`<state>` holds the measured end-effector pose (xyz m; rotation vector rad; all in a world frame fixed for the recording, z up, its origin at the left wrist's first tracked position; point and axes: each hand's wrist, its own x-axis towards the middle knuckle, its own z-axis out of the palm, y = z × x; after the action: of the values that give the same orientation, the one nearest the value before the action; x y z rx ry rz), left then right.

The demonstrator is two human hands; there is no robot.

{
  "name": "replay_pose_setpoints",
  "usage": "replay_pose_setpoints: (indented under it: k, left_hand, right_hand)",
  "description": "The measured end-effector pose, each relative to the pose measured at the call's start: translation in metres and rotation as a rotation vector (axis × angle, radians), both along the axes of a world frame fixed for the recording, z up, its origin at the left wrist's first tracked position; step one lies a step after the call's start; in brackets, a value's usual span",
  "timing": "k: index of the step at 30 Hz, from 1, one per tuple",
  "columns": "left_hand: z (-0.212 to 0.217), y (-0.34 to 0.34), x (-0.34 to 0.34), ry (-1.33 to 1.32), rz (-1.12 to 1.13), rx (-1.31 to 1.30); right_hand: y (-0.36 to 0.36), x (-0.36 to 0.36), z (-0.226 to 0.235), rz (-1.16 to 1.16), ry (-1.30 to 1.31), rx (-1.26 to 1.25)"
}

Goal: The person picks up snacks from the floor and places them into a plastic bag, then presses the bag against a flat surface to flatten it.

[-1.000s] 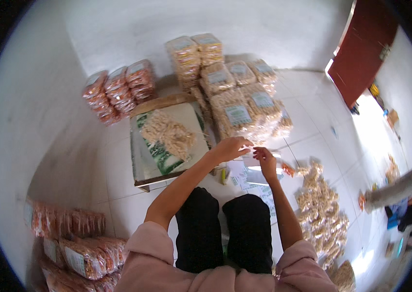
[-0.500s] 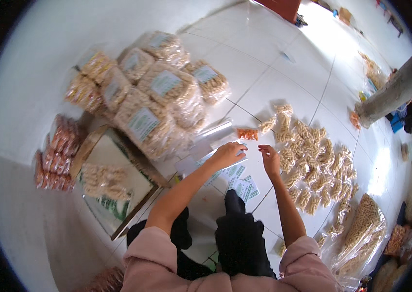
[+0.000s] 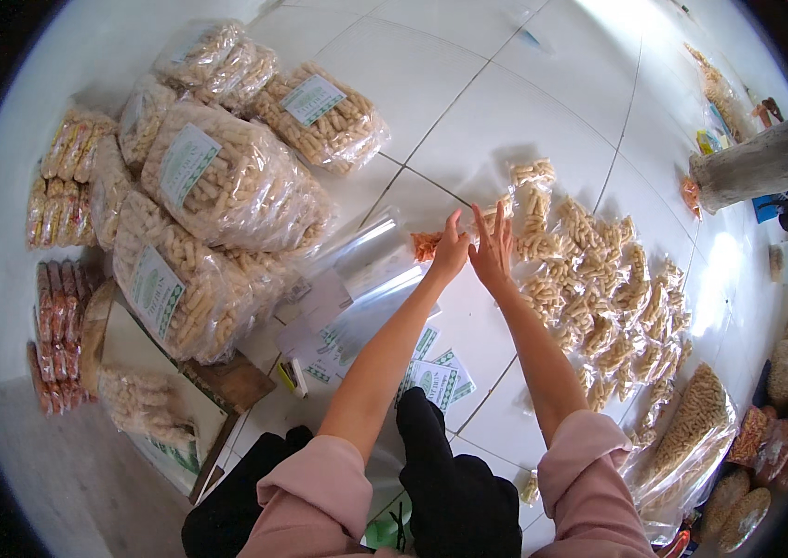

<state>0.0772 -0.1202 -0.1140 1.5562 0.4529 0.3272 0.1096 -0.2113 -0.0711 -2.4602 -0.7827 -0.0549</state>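
Observation:
My two hands are close together over the floor, in front of my knees. My left hand (image 3: 451, 251) has its index finger stretched forward and partly covers a small clear packet of orange snacks (image 3: 426, 245); whether it grips the packet I cannot make out. Beside it, my right hand (image 3: 493, 253) has its fingers stretched and spread, over a small packet of pale snack sticks (image 3: 490, 219) that it partly hides. Clear plastic sheets or bags (image 3: 371, 256) lie left of my hands. Printed green-and-white labels (image 3: 433, 379) are spread below them.
Large labelled bags of pale snacks (image 3: 217, 177) are stacked at the left. Many small snack packets (image 3: 599, 279) lie at the right, near a long full bag (image 3: 687, 437). A wooden-edged board (image 3: 147, 344), a yellow cutter (image 3: 293, 378) and a pillar (image 3: 757, 167) are also around.
Both hands have moved forward and closer together. My left hand now partly covers the orange packet, and my right hand has spread its fingers. The view has shifted.

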Motion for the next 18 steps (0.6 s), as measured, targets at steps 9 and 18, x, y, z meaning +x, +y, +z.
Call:
replay_pose_setpoints:
  k: [9,18]
  left_hand:
    - [0.021,-0.033,-0.014,0.111,-0.146,-0.16]
    - [0.045,-0.054,-0.007,0.197,-0.133,-0.7]
  right_hand:
    - [-0.027,-0.019,-0.008,-0.193,0.249,0.434]
    - [-0.059,-0.058,0.023,-0.192,0.259,0.639]
